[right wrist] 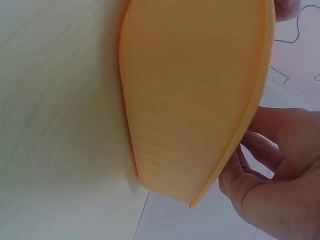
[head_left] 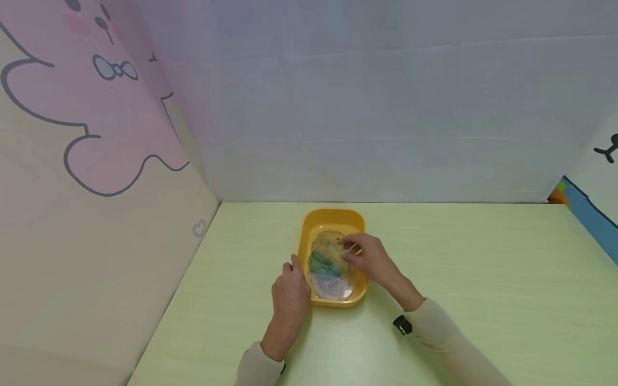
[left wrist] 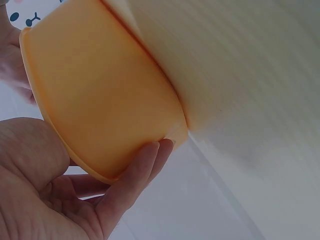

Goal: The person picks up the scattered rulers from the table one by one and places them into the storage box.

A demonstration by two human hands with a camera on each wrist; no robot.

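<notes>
A deep yellow plastic tray (head_left: 333,214) stands on the table, its long side running away from me. Inside lie clear round discs (head_left: 333,289) with fine markings, overlapping one another, and a see-through green piece (head_left: 322,264) among them. My left hand (head_left: 291,292) grips the tray's near left side, its fingers against the outer wall in the left wrist view. Over the tray's right rim reaches my right hand (head_left: 369,260), thumb and fingers bent above the discs. The rim hides its fingertips in the right wrist view, and I cannot tell whether they pinch a disc.
The pale green table (head_left: 473,289) spreads around the tray on every side. A white sheet (head_left: 367,118) hangs along its back edge. To the left rises a wall with a pink cartoon figure (head_left: 111,107). A black band (head_left: 402,325) shows at the right sleeve.
</notes>
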